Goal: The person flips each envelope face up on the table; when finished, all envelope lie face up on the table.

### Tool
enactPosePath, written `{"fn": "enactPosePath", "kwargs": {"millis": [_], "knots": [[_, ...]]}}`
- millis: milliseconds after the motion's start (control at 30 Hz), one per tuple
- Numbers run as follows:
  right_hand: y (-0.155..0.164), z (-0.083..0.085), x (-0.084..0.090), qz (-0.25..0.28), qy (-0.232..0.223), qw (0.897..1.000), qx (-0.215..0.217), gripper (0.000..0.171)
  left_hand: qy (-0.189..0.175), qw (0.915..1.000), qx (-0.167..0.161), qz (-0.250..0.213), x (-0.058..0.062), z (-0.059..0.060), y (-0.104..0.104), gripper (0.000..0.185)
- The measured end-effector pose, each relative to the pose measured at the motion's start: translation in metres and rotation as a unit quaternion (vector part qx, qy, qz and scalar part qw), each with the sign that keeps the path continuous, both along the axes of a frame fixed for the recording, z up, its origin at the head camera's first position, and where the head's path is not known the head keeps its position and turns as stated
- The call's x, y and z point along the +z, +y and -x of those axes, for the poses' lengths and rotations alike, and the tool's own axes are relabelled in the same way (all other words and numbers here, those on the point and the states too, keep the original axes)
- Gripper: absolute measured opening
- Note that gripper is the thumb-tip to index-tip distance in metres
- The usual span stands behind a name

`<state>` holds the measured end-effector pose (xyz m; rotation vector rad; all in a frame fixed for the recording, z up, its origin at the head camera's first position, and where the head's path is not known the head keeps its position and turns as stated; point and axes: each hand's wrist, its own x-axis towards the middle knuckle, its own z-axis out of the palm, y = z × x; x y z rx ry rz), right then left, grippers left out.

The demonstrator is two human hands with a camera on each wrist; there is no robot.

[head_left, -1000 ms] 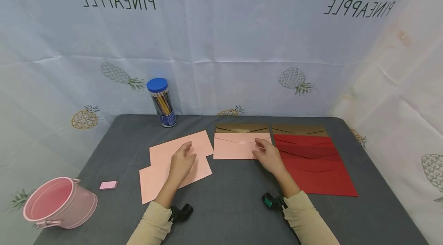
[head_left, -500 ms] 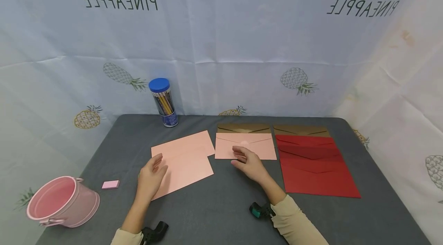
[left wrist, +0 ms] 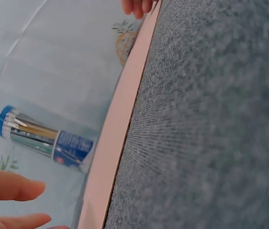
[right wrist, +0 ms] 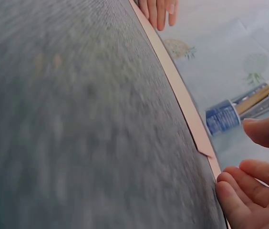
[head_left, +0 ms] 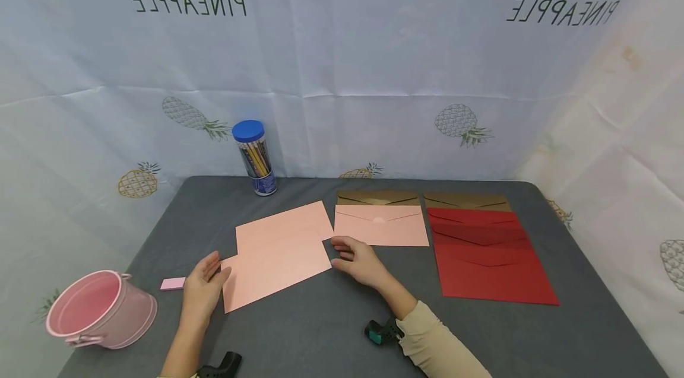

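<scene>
Two pink envelopes, plain side up, lie overlapping left of the middle; the front one (head_left: 278,271) covers part of the back one (head_left: 283,221). At the front one's left edge is my left hand (head_left: 202,289), its thumb and fingers apart. My right hand (head_left: 360,260) is by its right edge, and in the right wrist view the thumb stands away from the fingers (right wrist: 253,183). Neither hand grips anything. Just beyond the right hand lies a third pink envelope (head_left: 382,228) with its flap showing, over a gold envelope (head_left: 374,196).
Several red envelopes (head_left: 497,274) overlap at the right, with another gold envelope (head_left: 465,200) behind. A blue-capped jar of pencils (head_left: 256,158) stands at the back. A pink eraser-like block (head_left: 172,283) and a pink bucket (head_left: 130,318) are at the left.
My left hand has moved left and forward off the pink envelopes to their left edge. My right hand has moved left from the flapped pink envelope to the front envelope's right edge.
</scene>
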<state>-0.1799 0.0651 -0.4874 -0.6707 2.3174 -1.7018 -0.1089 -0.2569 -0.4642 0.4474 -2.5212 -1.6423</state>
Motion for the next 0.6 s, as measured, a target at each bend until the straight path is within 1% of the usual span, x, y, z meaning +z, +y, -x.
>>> {"fn": "enactPosePath", "kwargs": {"millis": [133,367,500,600], "knots": [[-0.008,0.000,-0.001,-0.043,0.016,0.999,-0.007,0.049,-0.006,1.0000,0.004,-0.005,-0.002,0.001,0.000,0.057],[-0.017,-0.002,-0.002,-0.108,0.050,0.993,-0.022,0.049,0.001,0.9998,0.018,-0.012,-0.004,0.001,0.003,0.056],[-0.019,-0.004,-0.001,-0.115,0.055,0.991,-0.028,0.049,0.014,0.9994,0.023,-0.022,-0.005,0.001,0.005,0.055],[-0.020,-0.006,0.000,-0.097,0.047,0.994,-0.034,0.048,0.032,0.9978,0.039,-0.043,-0.006,0.001,0.006,0.052]]}}
